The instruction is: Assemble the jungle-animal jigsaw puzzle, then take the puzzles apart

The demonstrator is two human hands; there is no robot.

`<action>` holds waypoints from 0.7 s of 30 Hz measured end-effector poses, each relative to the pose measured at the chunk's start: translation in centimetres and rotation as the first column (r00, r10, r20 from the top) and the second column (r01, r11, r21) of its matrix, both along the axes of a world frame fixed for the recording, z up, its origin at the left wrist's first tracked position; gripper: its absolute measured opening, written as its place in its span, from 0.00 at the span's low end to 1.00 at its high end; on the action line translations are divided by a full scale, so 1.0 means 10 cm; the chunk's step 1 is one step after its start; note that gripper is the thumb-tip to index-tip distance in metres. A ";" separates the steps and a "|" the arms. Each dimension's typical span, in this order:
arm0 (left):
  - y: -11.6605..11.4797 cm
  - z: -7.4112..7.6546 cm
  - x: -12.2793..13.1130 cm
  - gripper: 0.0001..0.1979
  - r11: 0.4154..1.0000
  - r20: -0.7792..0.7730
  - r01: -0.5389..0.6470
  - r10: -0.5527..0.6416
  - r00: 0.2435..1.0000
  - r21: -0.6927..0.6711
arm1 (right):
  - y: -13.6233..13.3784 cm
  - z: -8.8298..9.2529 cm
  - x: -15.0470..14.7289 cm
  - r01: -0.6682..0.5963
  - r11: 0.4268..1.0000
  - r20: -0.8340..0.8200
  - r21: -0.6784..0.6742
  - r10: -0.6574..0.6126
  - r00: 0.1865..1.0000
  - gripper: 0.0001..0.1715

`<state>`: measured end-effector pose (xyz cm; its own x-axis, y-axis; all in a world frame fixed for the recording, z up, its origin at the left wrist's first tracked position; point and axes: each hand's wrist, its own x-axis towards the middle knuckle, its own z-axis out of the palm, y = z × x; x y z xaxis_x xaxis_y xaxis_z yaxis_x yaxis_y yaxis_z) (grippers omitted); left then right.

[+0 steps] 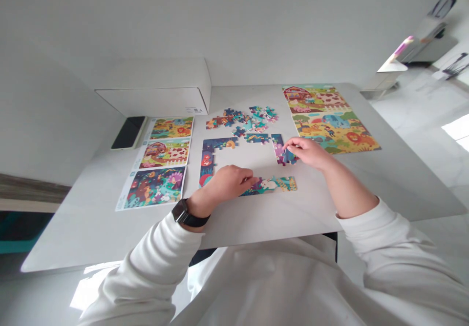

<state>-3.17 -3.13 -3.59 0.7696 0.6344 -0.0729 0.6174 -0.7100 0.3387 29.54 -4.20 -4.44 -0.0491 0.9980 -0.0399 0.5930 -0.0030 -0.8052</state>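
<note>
Several joined jigsaw pieces make part of a picture border on the table, with a dark blue left side [207, 159], a top strip [257, 138] and a bottom strip [286, 184]. At the border's right side [277, 143], my right hand [308, 152] pinches a dark blue puzzle piece [289, 157] between thumb and fingers. My left hand [232, 182] rests over the bottom strip with its fingers curled together; whatever lies under the fingertips is hidden. A black watch is on the left wrist. Loose puzzle pieces [256, 119] lie in a heap beyond the border.
On the left lie a sheet with three small pictures [164, 153] and a dark-screened phone [129, 132]. A white box [154, 101] stands behind them by the wall. Two finished farm and safari puzzles [330, 118] lie at the back right of the table [395, 184].
</note>
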 end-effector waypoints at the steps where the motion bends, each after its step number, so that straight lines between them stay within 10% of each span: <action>1: 0.00 0.00 0.00 0.24 1.000 0.000 0.002 -0.002 1.000 -0.001 | 0.00 0.01 -0.01 0.006 1.000 0.004 -0.009 -0.006 1.000 0.18; 11: 0.13 0.10 -0.14 0.18 0.940 0.136 -0.342 0.337 0.932 0.016 | 0.00 -0.01 -0.04 0.012 1.000 -0.039 0.010 -0.011 0.999 0.18; 21: 0.49 0.37 -0.80 0.14 0.680 0.472 -0.732 0.658 0.587 -0.036 | 0.00 -0.06 -0.03 0.027 0.999 -0.088 -0.043 -0.031 0.996 0.17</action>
<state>-11.18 1.79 0.14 0.0122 0.9610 0.2763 0.7656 -0.1867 0.6156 29.29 -4.16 -5.02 -0.0254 0.9966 -0.0782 0.5187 -0.0537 -0.8533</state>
